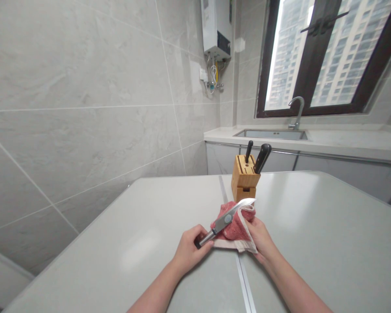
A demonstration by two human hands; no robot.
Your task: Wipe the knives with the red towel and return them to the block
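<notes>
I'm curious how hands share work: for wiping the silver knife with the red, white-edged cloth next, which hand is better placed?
Likely the right hand, holding the cloth at the blade; the left hand grips the knife's handle.

A grey tiled wall (pixel 84 65) occupies the left. A white water heater (pixel 214 24) hangs near the corner, a cable (pixel 213 73) below it. A dark-framed window (pixel 313 65) rises behind a sink (pixel 273 135) and curved faucet (pixel 300 110).
</notes>
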